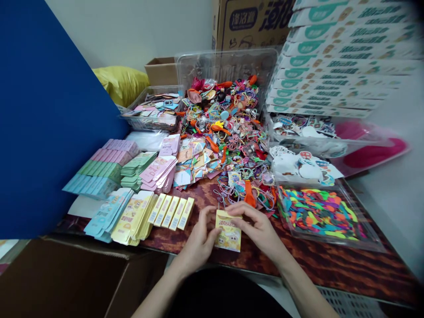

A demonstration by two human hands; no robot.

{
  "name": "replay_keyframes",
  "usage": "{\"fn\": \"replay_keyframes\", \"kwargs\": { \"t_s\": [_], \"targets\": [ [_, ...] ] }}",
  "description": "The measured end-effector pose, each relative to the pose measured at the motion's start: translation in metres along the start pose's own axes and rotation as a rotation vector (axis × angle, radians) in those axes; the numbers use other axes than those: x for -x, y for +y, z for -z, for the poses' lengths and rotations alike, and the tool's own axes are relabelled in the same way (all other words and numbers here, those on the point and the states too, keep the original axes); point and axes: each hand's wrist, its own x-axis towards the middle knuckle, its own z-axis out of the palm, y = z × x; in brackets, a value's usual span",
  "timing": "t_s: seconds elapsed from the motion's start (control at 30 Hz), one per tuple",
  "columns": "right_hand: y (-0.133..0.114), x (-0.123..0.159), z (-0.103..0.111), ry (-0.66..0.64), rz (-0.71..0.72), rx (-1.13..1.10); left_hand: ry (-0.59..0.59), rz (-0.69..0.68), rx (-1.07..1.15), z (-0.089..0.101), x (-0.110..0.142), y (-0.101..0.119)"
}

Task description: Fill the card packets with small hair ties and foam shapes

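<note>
Over the table [334,269] — left hand [197,243], right hand [260,232], both grasping yellow carton [228,234], clear tray [331,240] of colored scraps [319,214] beside

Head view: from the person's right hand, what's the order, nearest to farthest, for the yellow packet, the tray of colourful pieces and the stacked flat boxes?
From the right hand:
1. The yellow packet, held in its fingers, at centre.
2. The tray of colourful pieces, on the table to the right.
3. The stacked flat boxes, at the back right.

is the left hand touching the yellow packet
Touching: the head view shows the left hand holding the left edge of the yellow packet, with no gap between them.
</note>
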Motion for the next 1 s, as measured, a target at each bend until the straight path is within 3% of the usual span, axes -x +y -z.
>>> {"fn": "replay_keyframes", "kwargs": {
  "t_s": [0.27,0.4,0.53,0.77,1.0],
  "targets": [
    [0.007,-0.004,-0.005,0.134,-0.212,-0.09,-0.047,0.017,-0.124,0.002,0.001,-0.002],
    [0.003,-0.013,0.002,0.059,-0.234,-0.103,-0.026,0.023,-0.137,0.002,0.002,-0.004],
    [0.0,-0.014,0.006,-0.021,-0.21,-0.064,0.024,0.018,-0.123,0.002,0.004,-0.007],
    [0.004,-0.002,-0.002,0.029,0.006,0.099,0.031,-0.008,-0.129,0.007,0.004,-0.005],
    [0.004,-0.002,-0.009,-0.038,0.095,0.178,0.015,-0.115,-0.238,0.012,0.002,0.007]
  ]
}}
